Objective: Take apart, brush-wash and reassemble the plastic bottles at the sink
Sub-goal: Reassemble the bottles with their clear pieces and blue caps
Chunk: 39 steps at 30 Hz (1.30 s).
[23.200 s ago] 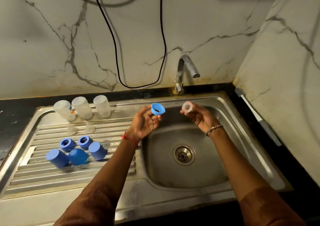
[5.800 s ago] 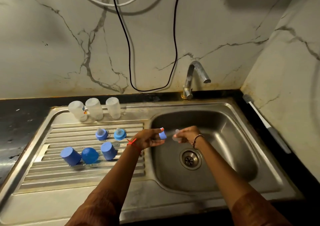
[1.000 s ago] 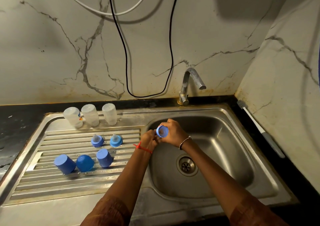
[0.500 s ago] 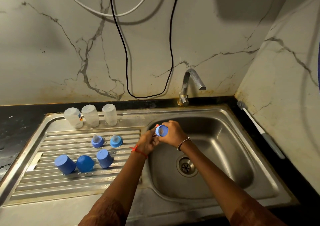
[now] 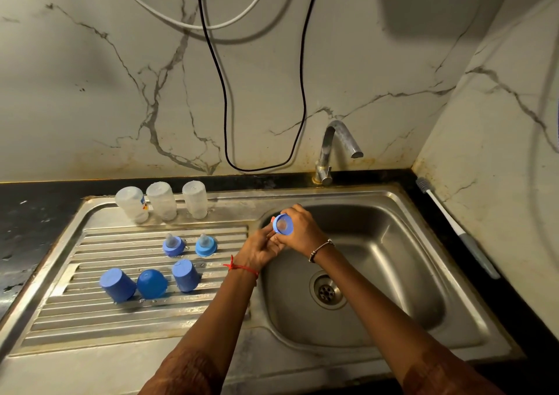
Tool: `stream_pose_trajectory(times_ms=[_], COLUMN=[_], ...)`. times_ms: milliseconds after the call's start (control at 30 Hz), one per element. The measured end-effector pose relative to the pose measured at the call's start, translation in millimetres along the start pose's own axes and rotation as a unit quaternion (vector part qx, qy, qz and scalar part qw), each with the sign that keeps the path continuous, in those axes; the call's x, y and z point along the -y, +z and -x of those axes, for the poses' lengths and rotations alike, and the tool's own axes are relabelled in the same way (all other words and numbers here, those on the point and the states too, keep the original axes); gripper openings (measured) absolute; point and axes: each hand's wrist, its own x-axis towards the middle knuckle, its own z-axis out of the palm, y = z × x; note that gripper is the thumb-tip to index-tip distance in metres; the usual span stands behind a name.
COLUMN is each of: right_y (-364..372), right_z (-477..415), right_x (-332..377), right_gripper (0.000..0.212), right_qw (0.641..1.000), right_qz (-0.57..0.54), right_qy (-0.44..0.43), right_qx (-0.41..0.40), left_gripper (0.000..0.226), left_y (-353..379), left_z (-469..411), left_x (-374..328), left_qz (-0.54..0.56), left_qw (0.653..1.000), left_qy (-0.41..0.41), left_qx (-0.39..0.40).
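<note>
We see both hands over the rear left corner of the sink basin [image 5: 393, 243]; the right hand [image 5: 299, 231] has its fingers curled round a blue ring [image 5: 283, 224], open face towards us, something pale seated inside it; the left hand [image 5: 257, 249] comes up from below, its fingertips pinched on the ring's lower side, touching the right palm. On the drainboard [image 5: 90, 304], three clear bottles [image 5: 161, 200] stand upside down in a row along the rear edge; nearer the middle sit two blue rings with teats [image 5: 173, 245], side by side; towards the front edge lie three blue caps [image 5: 151, 283] in a line. A brush [image 5: 453, 225] lies on the dark counter along the basin's right edge; the tap [image 5: 335, 149] stands at the rear edge, dry.
</note>
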Motion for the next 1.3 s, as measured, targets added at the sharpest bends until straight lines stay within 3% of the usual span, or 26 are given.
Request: stream_pose_trajectory(times_ms=[300,567,800,1033,1200,1300], right_y=[-2,1,1,8,22,31], right_z=[4,6,4,-3,-15,-23], right_x=[7,8,6,17,38,59], right_gripper=[0.047,0.048,0.044,0.038,0.030,0.033], right_qw=[0.999,0.999,1.000,0.997,0.995,0.994], right_qz=[-0.008,-0.002,-0.003,-0.001,-0.042,-0.070], right_qy=[-0.040,-0.039,0.014,0.071,0.078,0.073], right_qx=[0.011,0.021,-0.005,0.008,0.036,0.047], left_gripper=[0.032,0.035,0.026,0.011,0.021,0.021], left_y=[4,-1,1,-11,-25,-45], left_z=[-9,-10,-2,4,28,46], left_x=[5,7,-6,-26,-59,-91], left_qz=[-0.036,-0.130,-0.029,-0.115,-0.181,-0.200], left_qw=[0.997,0.989,0.999,0.988,0.970,0.959], left_qy=[0.028,0.042,0.028,0.096,0.160,0.196], left_qx=[-0.066,-0.064,-0.023,-0.034,-0.014,-0.041])
